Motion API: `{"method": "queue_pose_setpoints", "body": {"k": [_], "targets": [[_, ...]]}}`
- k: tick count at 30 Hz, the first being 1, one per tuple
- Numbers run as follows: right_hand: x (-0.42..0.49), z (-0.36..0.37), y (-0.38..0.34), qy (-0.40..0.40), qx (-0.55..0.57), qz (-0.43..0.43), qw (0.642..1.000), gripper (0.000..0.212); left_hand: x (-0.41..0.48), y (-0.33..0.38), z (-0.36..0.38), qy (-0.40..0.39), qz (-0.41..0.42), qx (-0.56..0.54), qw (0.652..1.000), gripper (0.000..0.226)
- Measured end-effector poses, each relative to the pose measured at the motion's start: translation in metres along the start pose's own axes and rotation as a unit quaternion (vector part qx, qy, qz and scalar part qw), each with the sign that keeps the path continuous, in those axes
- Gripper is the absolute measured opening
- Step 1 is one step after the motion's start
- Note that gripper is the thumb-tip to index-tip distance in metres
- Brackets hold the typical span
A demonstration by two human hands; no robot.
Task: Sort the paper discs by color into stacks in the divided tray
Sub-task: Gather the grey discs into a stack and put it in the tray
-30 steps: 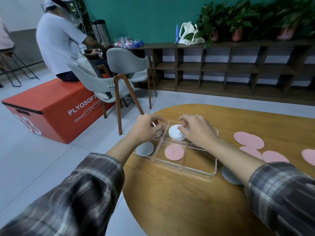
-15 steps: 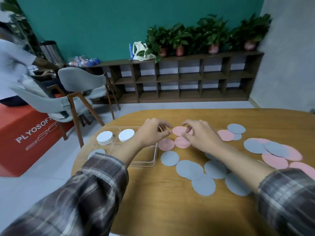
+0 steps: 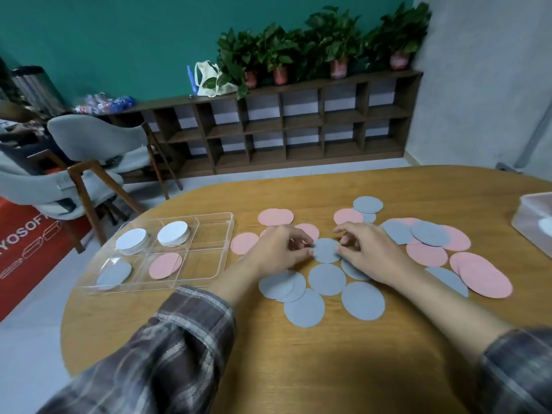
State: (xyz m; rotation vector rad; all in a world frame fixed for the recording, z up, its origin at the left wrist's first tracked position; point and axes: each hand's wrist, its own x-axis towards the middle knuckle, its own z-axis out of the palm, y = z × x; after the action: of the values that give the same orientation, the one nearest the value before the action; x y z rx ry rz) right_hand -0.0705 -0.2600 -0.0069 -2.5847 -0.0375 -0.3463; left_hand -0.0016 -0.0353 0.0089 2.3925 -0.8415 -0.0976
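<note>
At nine o'clock from the hands, the divided tray point(image 3: 209, 216): white stacks point(image 3: 173, 233) at the back, a blue stack point(image 3: 115, 274) and a pink stack point(image 3: 165, 265) in front. In the middle, one blue disc point(image 3: 326, 250), pinched on each edge by the left hand point(image 3: 276, 249) and the right hand point(image 3: 372, 253). Might lift two stuck together. Might bend the thin paper by squeezing. Might bump the blue pile point(image 3: 327, 279) at six o'clock. Half a second back, busy with pink discs instead.
</note>
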Motion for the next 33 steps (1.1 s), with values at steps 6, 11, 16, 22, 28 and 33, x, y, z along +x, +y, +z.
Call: {"method": "queue_pose_setpoints", "body": {"k": [6, 11, 16, 22, 28, 33], "targets": [[-0.011, 0.015, 0.013, -0.016, -0.064, -0.027, 0.997, 0.054, -0.006, -0.005, 0.043, 0.069, 0.009, 0.0, 0.998, 0.045], [-0.003, 0.018, 0.015, -0.033, -0.109, -0.063, 0.991, 0.058, -0.009, -0.013, 0.053, 0.113, 0.013, 0.002, 0.993, 0.045], [0.009, 0.013, 0.017, -0.047, -0.136, -0.104, 0.984, 0.07, -0.009, -0.017, 0.047, 0.115, 0.031, -0.025, 0.993, 0.027], [0.01, 0.021, 0.01, 0.031, -0.123, -0.123, 0.984, 0.045, -0.01, -0.015, 0.042, 0.117, 0.049, -0.054, 0.99, 0.026], [0.008, 0.025, 0.008, 0.059, -0.068, -0.11, 0.99, 0.04, -0.01, -0.012, 0.038, 0.169, 0.055, -0.058, 0.982, 0.005], [0.004, 0.028, 0.003, 0.059, -0.013, -0.137, 0.989, 0.025, -0.013, -0.014, 0.028, 0.147, 0.065, -0.041, 0.986, 0.008]]}}
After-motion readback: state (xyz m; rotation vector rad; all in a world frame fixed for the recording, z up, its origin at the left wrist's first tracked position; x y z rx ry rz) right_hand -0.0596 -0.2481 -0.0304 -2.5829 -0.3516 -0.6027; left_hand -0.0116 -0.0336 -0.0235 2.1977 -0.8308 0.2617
